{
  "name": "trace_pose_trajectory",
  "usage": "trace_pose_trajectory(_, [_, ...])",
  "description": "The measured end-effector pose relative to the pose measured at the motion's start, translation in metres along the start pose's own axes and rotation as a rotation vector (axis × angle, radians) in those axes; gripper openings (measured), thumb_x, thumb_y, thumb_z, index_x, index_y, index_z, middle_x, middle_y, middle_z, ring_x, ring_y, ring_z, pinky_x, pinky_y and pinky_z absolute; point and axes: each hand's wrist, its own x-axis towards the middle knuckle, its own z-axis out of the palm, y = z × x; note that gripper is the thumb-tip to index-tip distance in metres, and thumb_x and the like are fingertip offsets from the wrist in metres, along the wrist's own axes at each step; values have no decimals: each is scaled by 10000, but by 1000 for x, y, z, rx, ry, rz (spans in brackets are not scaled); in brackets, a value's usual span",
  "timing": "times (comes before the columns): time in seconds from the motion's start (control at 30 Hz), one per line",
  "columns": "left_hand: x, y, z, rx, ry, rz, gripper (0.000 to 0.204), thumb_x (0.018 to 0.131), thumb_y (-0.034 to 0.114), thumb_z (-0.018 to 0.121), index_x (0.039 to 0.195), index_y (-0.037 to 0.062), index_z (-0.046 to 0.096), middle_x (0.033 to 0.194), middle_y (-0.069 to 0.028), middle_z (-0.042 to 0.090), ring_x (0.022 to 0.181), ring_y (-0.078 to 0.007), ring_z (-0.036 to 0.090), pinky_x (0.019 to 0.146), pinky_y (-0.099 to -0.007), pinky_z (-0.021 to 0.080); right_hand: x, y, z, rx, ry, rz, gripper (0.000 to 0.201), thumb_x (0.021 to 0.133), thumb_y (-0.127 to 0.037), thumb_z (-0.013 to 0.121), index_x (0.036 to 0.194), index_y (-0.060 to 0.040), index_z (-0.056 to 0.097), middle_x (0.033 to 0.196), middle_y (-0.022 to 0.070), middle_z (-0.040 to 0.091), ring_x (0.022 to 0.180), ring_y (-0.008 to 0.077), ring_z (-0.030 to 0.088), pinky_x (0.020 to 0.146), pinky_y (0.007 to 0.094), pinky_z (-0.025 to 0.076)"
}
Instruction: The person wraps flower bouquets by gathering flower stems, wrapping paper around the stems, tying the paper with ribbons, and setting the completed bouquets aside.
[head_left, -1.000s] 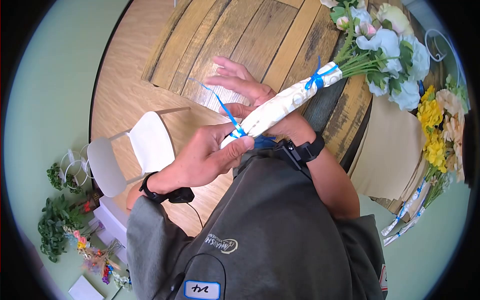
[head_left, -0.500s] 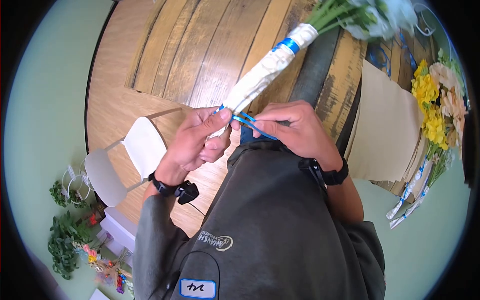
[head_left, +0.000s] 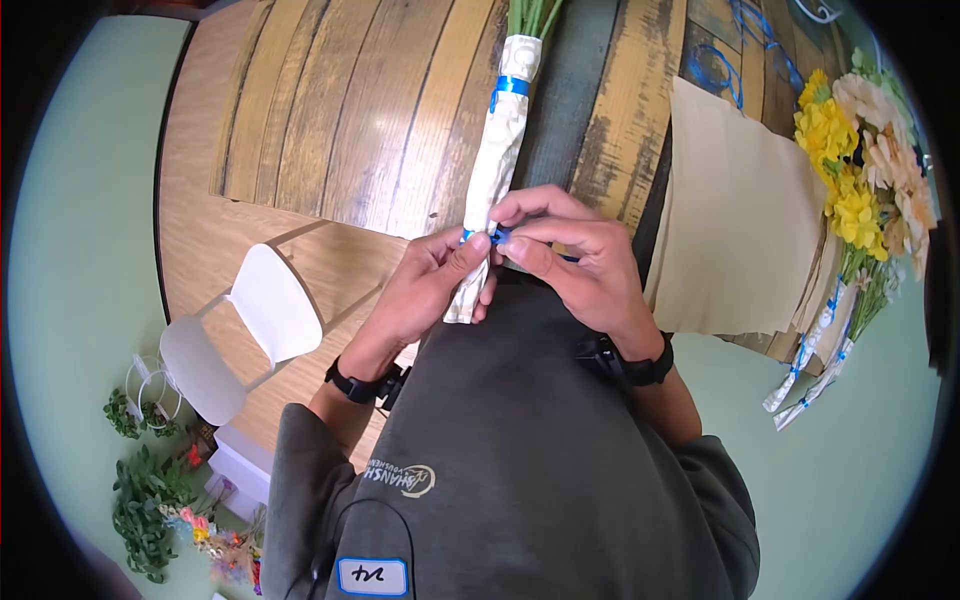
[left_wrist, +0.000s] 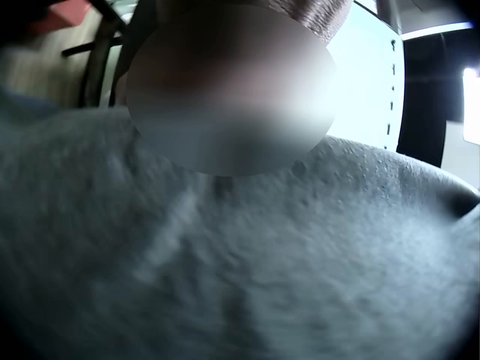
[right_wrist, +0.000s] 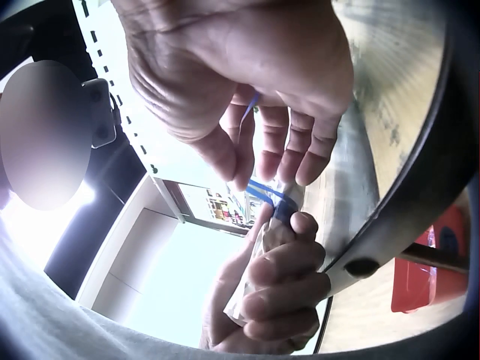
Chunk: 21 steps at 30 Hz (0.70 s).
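Observation:
The left hand (head_left: pixel 415 290) grips the lower part of a white patterned wrap (head_left: pixel 497 150), its thumb pressing where a blue ribbon (head_left: pixel 497 238) goes round. Thumb and index finger of the right hand (head_left: pixel 585 255) pinch that ribbon just beside the wrap. In the right wrist view, the right hand (right_wrist: pixel 247 82) pinches a strand of the ribbon (right_wrist: pixel 259 189) above the left hand (right_wrist: pixel 281 292), whose fingers curl round the wrap. A second blue band (head_left: pixel 512 85) circles the wrap near its top, where green stems (head_left: pixel 532 18) come out. Grey cloth fills most of the left wrist view.
The wooden table (head_left: pixel 370 110) holds brown paper sheets (head_left: pixel 735 220), loose blue ribbon (head_left: pixel 715 75) and yellow flowers (head_left: pixel 855 205) with wrapped stems at the right. White chairs (head_left: pixel 275 300) stand on the floor at the left, near greenery (head_left: pixel 145 510).
The wrapped stems have swung upright and the blossoms have left the head view. The right hand, earlier behind the wrap with spread fingers, has come round and taken hold of the lower ribbon.

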Motion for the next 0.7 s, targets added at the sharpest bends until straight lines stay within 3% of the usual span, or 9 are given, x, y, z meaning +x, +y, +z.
trace_pose_trajectory(0.03, [2,-1,-2,0,-4,-4,323,1042,335,512,1038,28,613,719,-70,639,522,-128,531,501,-258,443,-2,1,-1,-1,5,4,120,925,-63,661,959,40,711,1071,121,677,949,184,646,842,304,511])
trace_pose_trajectory(0.1, [6,2,-1,615,78,195,338,1010,326,591,946,-3,635,708,-39,633,537,-117,467,502,-277,401,-7,6,-3,35,35,110,124,927,-62,656,962,41,716,1041,119,701,951,177,662,840,298,514])
trace_pose_trajectory(0.13, [4,6,6,697,156,225,429,955,370,657,727,10,615,574,-61,558,534,-150,579,501,-364,404,-8,8,-4,49,46,121,133,926,-67,657,963,46,717,999,121,718,924,171,672,831,289,519])
trace_pose_trajectory(0.17, [3,9,8,698,149,221,429,955,370,657,727,10,615,574,-61,558,534,-150,579,501,-364,404,-9,8,-5,49,54,125,133,926,-67,657,963,46,717,999,121,718,924,171,672,831,289,519])
trace_pose_trajectory(0.23, [3,10,12,1144,236,337,331,906,325,716,834,21,610,639,-115,582,565,-233,603,515,-382,434,-10,7,-6,37,77,181,144,927,-74,660,972,49,718,983,129,717,911,174,675,816,284,521])
trace_pose_trajectory(0.33, [4,-1,22,1080,451,589,292,839,182,788,1018,45,602,669,-64,493,561,-182,440,502,-322,381,-11,12,-5,66,111,157,159,930,-83,663,984,57,716,968,134,718,889,172,676,805,282,523])
trace_pose_trajectory(0.47, [15,-8,25,1100,418,793,342,808,76,794,1083,65,591,686,-55,447,545,-175,430,504,-320,386,-10,14,-3,16,128,159,168,936,-94,664,987,56,717,949,131,720,863,163,672,793,279,523])
trace_pose_trajectory(0.57, [20,-5,22,1115,374,764,265,844,73,759,1044,46,587,785,-99,586,623,-251,611,539,-353,479,-9,13,-3,32,149,162,183,938,-113,669,981,58,717,932,121,722,844,149,665,782,272,521])
trace_pose_trajectory(0.7, [23,-9,18,932,351,784,145,872,42,725,965,27,615,754,-99,589,599,-213,597,529,-326,460,-7,7,-4,7,166,215,199,947,-136,662,974,51,721,920,106,725,830,135,661,759,265,518])
